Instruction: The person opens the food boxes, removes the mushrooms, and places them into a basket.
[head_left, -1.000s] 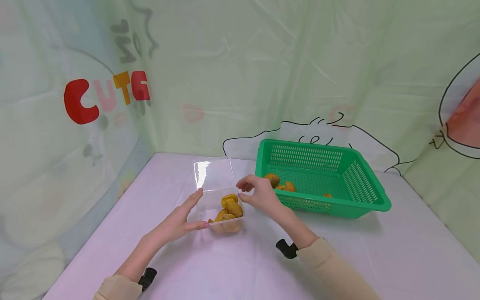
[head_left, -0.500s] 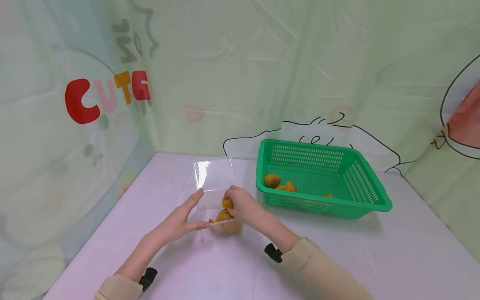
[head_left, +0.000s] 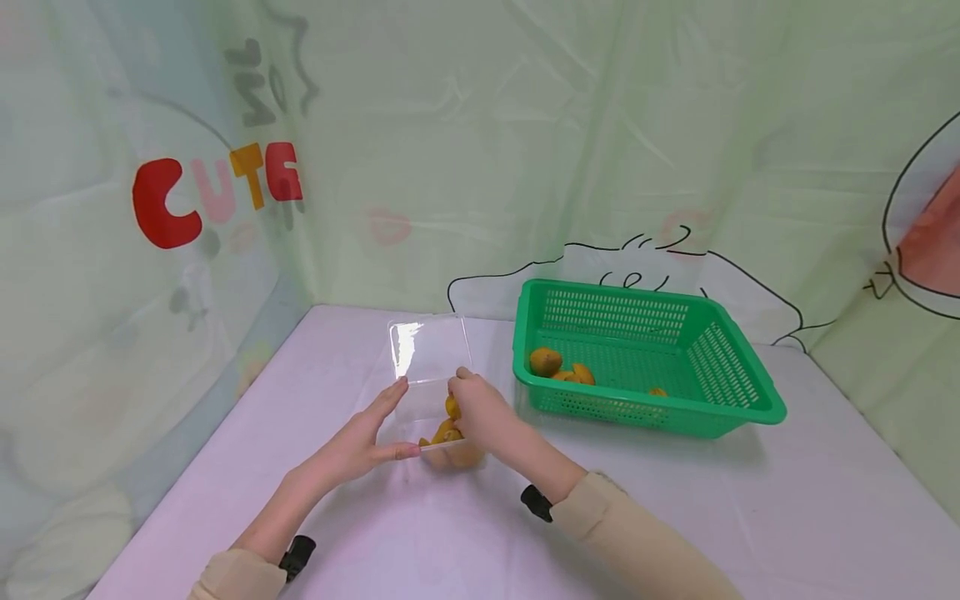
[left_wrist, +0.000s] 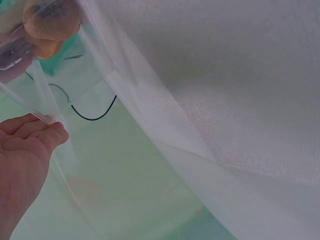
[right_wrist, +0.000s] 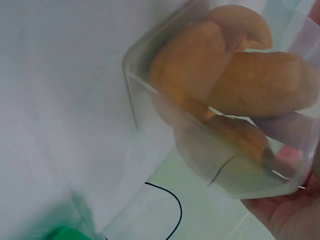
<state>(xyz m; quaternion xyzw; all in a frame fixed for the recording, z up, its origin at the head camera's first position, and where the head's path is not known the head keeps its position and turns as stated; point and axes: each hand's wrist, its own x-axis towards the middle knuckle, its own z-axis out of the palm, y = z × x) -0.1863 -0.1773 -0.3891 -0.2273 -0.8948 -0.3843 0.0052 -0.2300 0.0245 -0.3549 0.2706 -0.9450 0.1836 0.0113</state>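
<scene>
A clear plastic box [head_left: 405, 412] with its lid [head_left: 435, 346] tipped back stands on the table, holding several yellow-brown mushrooms [head_left: 444, 432]. My left hand [head_left: 351, 442] steadies the box from the left: its thumb rests on the near rim, its extended fingers touch the far corner by the lid. In the left wrist view those fingers [left_wrist: 52, 131] lie at the box's edge. Reaching in from the right, my right hand [head_left: 483, 415] pinches a yellow mushroom [head_left: 452, 407] with curled fingers, partly hiding it. Through the clear wall, the right wrist view shows mushrooms [right_wrist: 260, 82] heaped together.
A green slotted basket [head_left: 652, 418] stands right of the box, with several more mushrooms [head_left: 546, 362] mostly at its left end. The table [head_left: 465, 533] has a pale cloth. Printed curtains [head_left: 480, 167] hang behind and at both sides.
My right hand has moved left and down from beside the box into it and taken hold of a mushroom, then stayed nearly still. The left hand has kept its place.
</scene>
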